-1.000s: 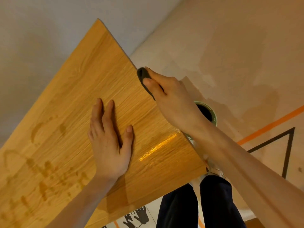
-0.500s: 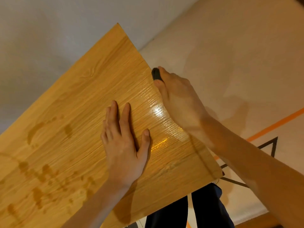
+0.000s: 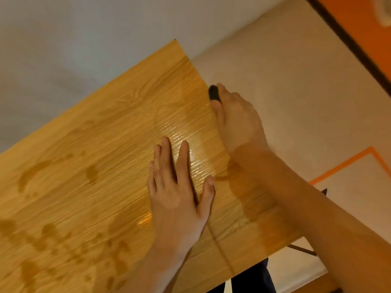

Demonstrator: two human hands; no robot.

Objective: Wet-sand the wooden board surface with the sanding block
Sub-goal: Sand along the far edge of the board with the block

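Note:
A honey-coloured wooden board (image 3: 101, 157) fills the left and middle of the head view, with wet dark patches on its left part and a glossy wet streak near the middle. My left hand (image 3: 179, 197) lies flat on the board, fingers spread. My right hand (image 3: 237, 119) is at the board's right edge, closed around a dark sanding block (image 3: 213, 93); only the block's tip shows beyond my fingers.
A pale floor (image 3: 296, 92) lies to the right, marked with orange tape (image 3: 342, 168) and a black line. An orange wall with a dark skirting (image 3: 347, 37) runs at the top right. My dark trouser legs (image 3: 254, 280) show below the board.
My right hand has slid the sanding block from the board's surface out to its right edge. The view has shifted, and a green cup seen by my wrist earlier is out of sight.

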